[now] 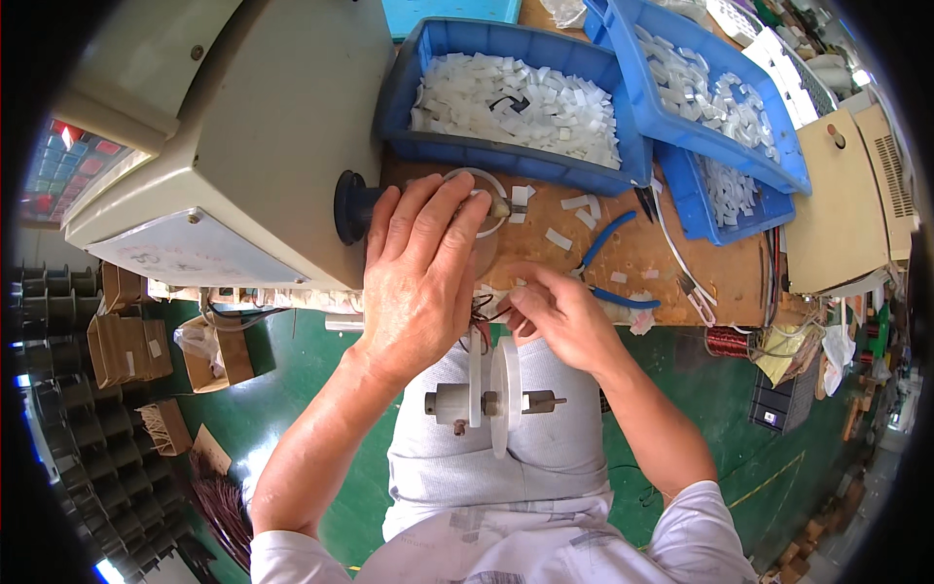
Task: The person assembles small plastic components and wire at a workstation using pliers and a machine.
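Note:
My left hand (pixel 418 263) lies over the spindle of a beige machine, its fingers bent across it and the thumb hidden. The spindle's black round base (pixel 352 207) shows left of the hand, and a metal tip (pixel 506 207) sticks out to the right. At the bench's front edge, my right hand (pixel 559 311) is closed in a pinch on thin dark wires (pixel 481 308), partly hidden by the fingers. Just below, over my thighs, is a winding fixture with a pale disc (pixel 504 399), a thin white plate (pixel 475 375) and a metal shaft (pixel 541 401).
The beige machine (pixel 263 127) fills the left. Blue bins (pixel 506 161) of small white pieces stand at the back and right. Blue-handled pliers (pixel 623 300), tweezers (pixel 697 292) and loose white pieces lie on the wooden bench (pixel 545 195). Cardboard boxes (pixel 122 350) are lower left.

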### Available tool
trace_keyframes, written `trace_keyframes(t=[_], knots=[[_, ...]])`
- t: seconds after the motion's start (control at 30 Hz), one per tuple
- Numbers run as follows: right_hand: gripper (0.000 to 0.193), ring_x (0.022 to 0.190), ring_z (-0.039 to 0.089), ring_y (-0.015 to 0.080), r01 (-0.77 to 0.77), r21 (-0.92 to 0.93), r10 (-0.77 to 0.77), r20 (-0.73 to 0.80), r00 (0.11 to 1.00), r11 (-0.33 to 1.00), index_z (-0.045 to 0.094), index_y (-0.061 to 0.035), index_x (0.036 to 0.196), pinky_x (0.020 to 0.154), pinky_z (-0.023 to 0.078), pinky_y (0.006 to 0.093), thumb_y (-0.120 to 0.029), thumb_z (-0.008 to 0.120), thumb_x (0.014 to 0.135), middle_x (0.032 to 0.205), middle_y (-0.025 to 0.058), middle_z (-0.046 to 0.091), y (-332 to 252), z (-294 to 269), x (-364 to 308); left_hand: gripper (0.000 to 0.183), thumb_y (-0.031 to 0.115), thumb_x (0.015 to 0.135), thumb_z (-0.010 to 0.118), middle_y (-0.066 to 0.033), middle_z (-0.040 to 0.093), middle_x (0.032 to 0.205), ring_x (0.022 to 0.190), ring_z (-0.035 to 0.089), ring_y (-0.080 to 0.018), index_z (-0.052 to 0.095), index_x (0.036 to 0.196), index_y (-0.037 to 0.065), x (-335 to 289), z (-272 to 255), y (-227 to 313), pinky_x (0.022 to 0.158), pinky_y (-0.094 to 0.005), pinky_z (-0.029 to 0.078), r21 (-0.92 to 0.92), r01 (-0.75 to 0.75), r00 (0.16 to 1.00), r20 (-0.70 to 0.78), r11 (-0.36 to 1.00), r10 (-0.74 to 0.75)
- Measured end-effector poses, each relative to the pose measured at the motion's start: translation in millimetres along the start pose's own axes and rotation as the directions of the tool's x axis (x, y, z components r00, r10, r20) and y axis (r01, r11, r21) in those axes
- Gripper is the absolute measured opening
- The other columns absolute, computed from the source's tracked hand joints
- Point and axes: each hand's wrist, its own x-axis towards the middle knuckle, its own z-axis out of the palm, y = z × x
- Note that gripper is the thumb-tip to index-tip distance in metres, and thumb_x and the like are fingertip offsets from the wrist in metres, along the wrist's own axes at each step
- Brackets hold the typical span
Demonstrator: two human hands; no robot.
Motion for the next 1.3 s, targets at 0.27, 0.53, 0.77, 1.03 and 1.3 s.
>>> trace_keyframes(t=[0.27,0.53,0.77,1.03,1.3], knots=[[0.037,0.079,0.065,0.0089,0.126,0.182,-0.111,-0.088,0.99,0.975,0.059,0.0017,0.132,0.06,0.051,0.0241,-0.002,0.068,0.096,0.095,0.0048,0.07,-16.0,6.3,4.3,0.05,0.006,0.085,0.063,-0.015,0.054,0.143,0.134,0.048,-0.0373,0.059,0.134,0.002,1.3,-4.4,-2.2,0.115,-0.0557,0.033,-0.009,-0.006,1.0,-0.004,1.0,0.006],[0.036,0.09,0.071,0.013,0.501,-0.354,-0.601,-0.284,0.747,0.79,0.066,-0.0011,0.123,0.083,0.055,0.0293,0.004,0.074,0.088,0.096,0.0083,0.075,-61.0,-4.2,-0.6,0.051,0.004,0.079,0.072,-0.0126,0.06,0.134,0.125,0.055,-0.035,0.063,0.128,0.004,11.7,-6.4,-3.9,0.106,-0.0514,0.039,-0.078,0.004,0.999,-0.049,0.997,-0.008],[0.031,0.089,0.07,0.0236,0.543,-0.633,-0.804,-0.232,0.547,0.552,0.071,-0.0049,0.111,0.082,0.051,0.0358,0.003,0.078,0.081,0.094,0.0077,0.074,-70.1,-8.0,33.8,0.051,0.004,0.077,0.072,-0.0113,0.06,0.133,0.124,0.055,-0.0343,0.064,0.127,0.005,11.5,-3.3,-1.4,0.106,-0.051,0.039,-0.077,0.024,0.997,-0.077,0.997,-0.03],[0.03,0.088,0.07,0.0256,0.574,-0.731,-0.907,-0.147,0.395,0.369,0.072,-0.0055,0.105,0.079,0.052,0.0374,0.004,0.079,0.077,0.094,0.0074,0.073,-67.3,-10.3,49.4,0.051,0.005,0.076,0.073,-0.0105,0.06,0.134,0.124,0.055,-0.0335,0.064,0.127,0.006,9.1,0.0,-3.2,0.106,-0.051,0.04,-0.081,0.035,0.995,-0.091,0.996,-0.042],[0.03,0.087,0.071,0.0261,0.59,-0.742,-0.93,-0.126,0.344,0.319,0.073,-0.0058,0.102,0.079,0.053,0.0364,0.007,0.08,0.076,0.091,0.0073,0.073,-66.1,-11.8,59.5,0.053,0.007,0.076,0.074,-0.01,0.06,0.134,0.125,0.055,-0.0332,0.064,0.128,0.007,9.1,0.8,-3.0,0.106,-0.0516,0.04,-0.086,0.042,0.995,-0.09,0.995,-0.05]])
